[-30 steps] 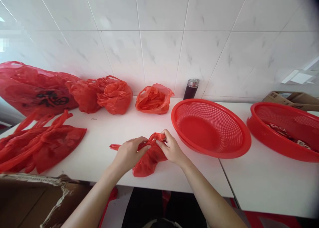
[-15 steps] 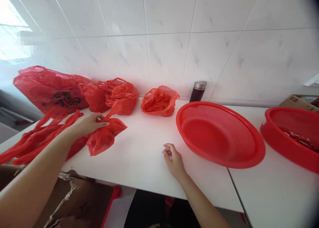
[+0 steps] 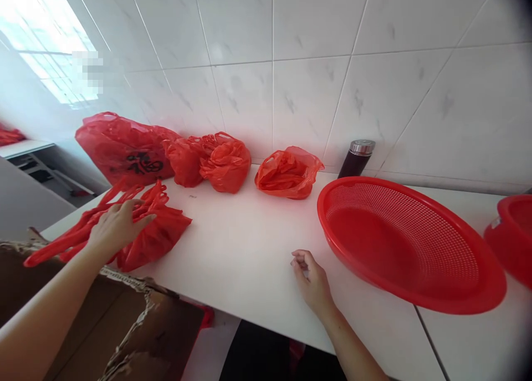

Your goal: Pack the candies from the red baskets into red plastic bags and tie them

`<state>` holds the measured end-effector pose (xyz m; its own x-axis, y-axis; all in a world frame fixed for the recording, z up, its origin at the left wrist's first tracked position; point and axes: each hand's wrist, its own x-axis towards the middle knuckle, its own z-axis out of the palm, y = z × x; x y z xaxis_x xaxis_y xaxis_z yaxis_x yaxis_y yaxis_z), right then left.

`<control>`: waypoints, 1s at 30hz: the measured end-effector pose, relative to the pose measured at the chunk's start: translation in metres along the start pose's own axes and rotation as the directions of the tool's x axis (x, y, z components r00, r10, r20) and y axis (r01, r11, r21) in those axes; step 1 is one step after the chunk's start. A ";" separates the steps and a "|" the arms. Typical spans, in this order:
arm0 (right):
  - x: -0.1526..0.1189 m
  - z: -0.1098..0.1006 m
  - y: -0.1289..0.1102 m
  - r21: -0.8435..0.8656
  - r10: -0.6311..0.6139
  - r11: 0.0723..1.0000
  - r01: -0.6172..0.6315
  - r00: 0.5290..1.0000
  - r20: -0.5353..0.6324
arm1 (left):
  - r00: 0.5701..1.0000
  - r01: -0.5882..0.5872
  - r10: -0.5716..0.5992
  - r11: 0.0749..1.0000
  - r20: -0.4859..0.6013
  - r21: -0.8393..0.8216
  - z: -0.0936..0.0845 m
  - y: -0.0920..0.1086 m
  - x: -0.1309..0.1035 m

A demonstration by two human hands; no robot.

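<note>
The left hand point(image 3: 118, 225), spread and released, is over the red plastic bags point(image 3: 155, 237) piled at left on the table point(image 3: 236, 248); the empty right hand point(image 3: 313, 284) curls loosely near the red colander point(image 3: 374, 248).

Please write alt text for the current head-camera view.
A person's left hand is over a pile of red plastic bags on a white table; the right hand, empty and loosely curled, is beside a red perforated basket. More red bags and a dark bottle stand by the tiled wall behind.
</note>
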<state>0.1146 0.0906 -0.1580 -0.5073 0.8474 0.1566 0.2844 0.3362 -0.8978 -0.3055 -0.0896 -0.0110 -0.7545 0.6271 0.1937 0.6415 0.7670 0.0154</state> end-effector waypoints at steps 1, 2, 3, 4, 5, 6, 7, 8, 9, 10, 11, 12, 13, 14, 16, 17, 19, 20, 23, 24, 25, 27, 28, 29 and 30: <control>0.000 0.000 0.000 -0.005 0.000 1.000 0.000 1.000 0.001 | 0.999 -0.008 0.009 1.000 -0.035 0.024 -0.001 0.004 -0.005; 0.000 0.000 0.000 -0.010 -0.001 1.000 0.001 1.000 0.002 | 0.999 -0.008 0.010 0.999 -0.052 0.044 0.000 0.007 -0.010; 0.000 0.000 0.000 -0.013 -0.004 1.000 0.004 1.000 0.004 | 0.999 -0.005 0.008 0.998 -0.045 0.059 0.001 0.009 -0.015; 0.000 0.000 0.000 -0.016 -0.007 1.000 0.007 1.000 0.006 | 1.000 -0.004 0.005 0.997 -0.017 0.073 0.004 0.010 -0.020; 0.000 0.000 0.000 -0.019 -0.009 1.000 0.009 1.000 0.006 | 1.000 -0.008 0.006 0.996 0.021 0.094 0.009 0.009 -0.024; 0.000 0.000 0.001 -0.021 -0.012 1.000 0.012 1.000 0.006 | 0.998 -0.033 0.025 0.992 0.065 0.124 0.016 0.008 -0.027; 0.000 0.000 0.001 -0.022 -0.014 1.000 0.015 1.000 0.006 | 0.992 -0.077 0.059 0.984 0.112 0.163 0.023 0.006 -0.030; 0.000 0.000 0.001 -0.022 -0.018 1.000 0.018 1.000 0.007 | 0.982 -0.130 0.098 0.971 0.159 0.202 0.032 0.004 -0.032; 0.000 0.000 0.001 -0.022 -0.024 0.999 0.024 1.000 0.006 | 0.971 -0.175 0.128 0.956 0.202 0.234 0.040 0.002 -0.034; 0.001 0.001 0.002 -0.023 -0.032 0.999 0.032 0.999 0.006 | 0.962 -0.201 0.143 0.947 0.233 0.250 0.047 -0.001 -0.035; 0.001 0.001 0.002 -0.025 -0.039 0.999 0.039 0.999 0.005 | 0.957 -0.206 0.143 0.947 0.253 0.248 0.054 -0.003 -0.036; 0.001 0.001 0.002 -0.030 -0.044 0.999 0.044 0.999 0.006 | 0.957 -0.191 0.129 0.954 0.259 0.230 0.059 -0.004 -0.036; 0.001 0.001 0.002 -0.037 -0.046 0.998 0.046 0.999 0.006 | 0.960 -0.168 0.112 0.964 0.256 0.206 0.062 -0.005 -0.035; 0.001 0.001 0.001 -0.044 -0.043 0.998 0.044 0.999 0.007 | 0.963 -0.152 0.104 0.971 0.247 0.183 0.064 -0.006 -0.034; 0.001 0.001 0.001 -0.060 -0.029 0.998 0.030 0.999 0.012 | 0.971 -0.130 0.095 0.980 0.221 0.152 0.067 -0.006 -0.032; 0.001 0.001 0.001 -0.065 -0.024 0.998 0.025 1.000 0.014 | 0.974 -0.123 0.092 0.982 0.206 0.141 0.067 -0.006 -0.031; 0.001 0.000 0.000 -0.066 -0.024 0.998 0.025 1.000 0.016 | 0.980 -0.116 0.095 0.986 0.174 0.116 0.068 -0.004 -0.030; 0.001 0.000 0.001 -0.065 -0.027 0.998 0.028 1.000 0.015 | 0.981 -0.112 0.095 0.989 0.166 0.098 0.067 -0.002 -0.030; 0.001 0.001 0.001 -0.066 -0.037 0.997 0.038 0.999 0.011 | 0.973 -0.107 0.097 0.994 0.209 0.037 0.061 0.001 -0.024; 0.001 0.001 0.002 -0.069 -0.038 0.997 0.039 0.999 0.011 | 0.968 -0.105 0.099 0.994 0.230 0.016 0.057 0.002 -0.020; 0.001 0.001 0.002 -0.071 -0.040 0.997 0.041 0.999 0.012 | 0.964 -0.102 0.101 0.995 0.245 -0.009 0.052 0.001 -0.015; 0.001 0.001 0.002 -0.071 -0.050 0.996 0.051 0.999 0.012 | 0.965 -0.079 0.091 0.995 0.246 -0.059 0.041 -0.003 -0.001; 0.001 0.001 0.002 -0.070 -0.056 0.996 0.057 0.998 0.011 | 0.967 -0.056 0.075 0.995 0.243 -0.081 0.036 -0.006 0.005; 0.001 0.001 0.002 -0.069 -0.061 0.996 0.061 0.998 0.012 | 0.968 -0.030 0.054 0.995 0.246 -0.100 0.032 -0.009 0.012; 0.001 0.001 0.002 -0.070 -0.062 0.996 0.063 0.998 0.012 | 0.966 -0.002 0.031 0.994 0.255 -0.113 0.029 -0.012 0.017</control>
<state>0.1137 0.0918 -0.1598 -0.5338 0.8198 0.2071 0.3079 0.4165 -0.8554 -0.3298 -0.0845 -0.0365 -0.7448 0.6644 -0.0625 0.6544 0.7455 0.1262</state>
